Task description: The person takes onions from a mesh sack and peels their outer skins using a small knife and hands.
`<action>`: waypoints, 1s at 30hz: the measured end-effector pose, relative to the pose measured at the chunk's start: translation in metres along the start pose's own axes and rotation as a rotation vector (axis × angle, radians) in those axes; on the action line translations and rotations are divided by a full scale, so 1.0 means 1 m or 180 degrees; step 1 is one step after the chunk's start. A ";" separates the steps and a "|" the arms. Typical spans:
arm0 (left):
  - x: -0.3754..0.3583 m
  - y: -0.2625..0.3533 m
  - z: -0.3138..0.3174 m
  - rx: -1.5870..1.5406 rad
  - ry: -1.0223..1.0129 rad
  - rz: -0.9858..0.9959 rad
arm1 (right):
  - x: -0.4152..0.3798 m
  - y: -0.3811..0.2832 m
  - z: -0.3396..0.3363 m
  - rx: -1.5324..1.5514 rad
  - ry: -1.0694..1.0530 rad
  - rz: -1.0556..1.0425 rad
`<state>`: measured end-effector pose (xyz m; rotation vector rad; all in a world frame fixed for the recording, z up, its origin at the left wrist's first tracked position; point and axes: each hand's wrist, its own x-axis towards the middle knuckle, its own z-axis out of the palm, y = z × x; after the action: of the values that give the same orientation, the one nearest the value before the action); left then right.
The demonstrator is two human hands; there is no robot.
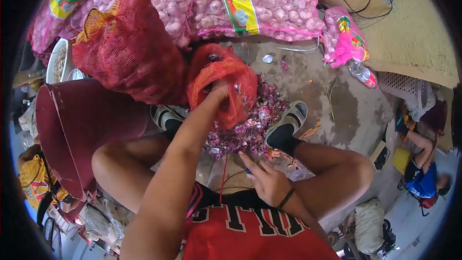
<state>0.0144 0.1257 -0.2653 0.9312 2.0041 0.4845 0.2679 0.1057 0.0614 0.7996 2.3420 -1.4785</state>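
Note:
My left hand (220, 91) reaches down into an open red net bag (245, 79); its fingers are hidden by the mesh. Over my right thigh-side lap, my right hand (269, 180), with a dark band at the wrist, has a small blue object (248, 170) between its fingers, too small to name. The index finger points toward a heap of purple onion skins (240, 137) on the floor between my feet. Against the net bag's left side stands a full red mesh sack (132, 53), tied at the top.
Pink net sacks of bulbs (279, 7) line the back. A maroon tub (91, 130) lies tipped at left, near a white bucket (58, 62). A plastic bottle (361, 74) and a crate (402, 86) are at right. Two other people (38, 178) (421, 178) are at the sides.

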 end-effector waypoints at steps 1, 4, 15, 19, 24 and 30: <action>0.003 -0.004 0.005 0.0338 0.0293 0.0182 | 0.000 -0.001 0.000 0.0014 0.0016 -0.0032; 0.011 -0.027 0.003 0.0799 0.0143 -0.0024 | -0.003 -0.002 -0.003 -0.0049 0.0123 -0.0053; -0.255 0.096 -0.131 -0.2924 0.0195 0.0548 | -0.013 -0.016 0.002 0.0319 0.0931 -0.0721; -0.320 0.128 -0.143 -0.4018 -0.0098 0.0597 | -0.028 -0.023 0.012 0.0486 0.0955 -0.1191; -0.356 0.131 -0.136 -0.3852 0.0443 0.1221 | -0.054 -0.040 0.019 0.1016 0.0749 -0.1053; -0.376 0.134 -0.123 -0.4240 0.0233 0.1354 | -0.073 -0.048 0.030 0.1134 0.0666 -0.1080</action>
<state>0.1057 -0.0735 0.0905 0.4237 1.0590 1.7871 0.2975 0.0405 0.1188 0.6868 2.4955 -2.0901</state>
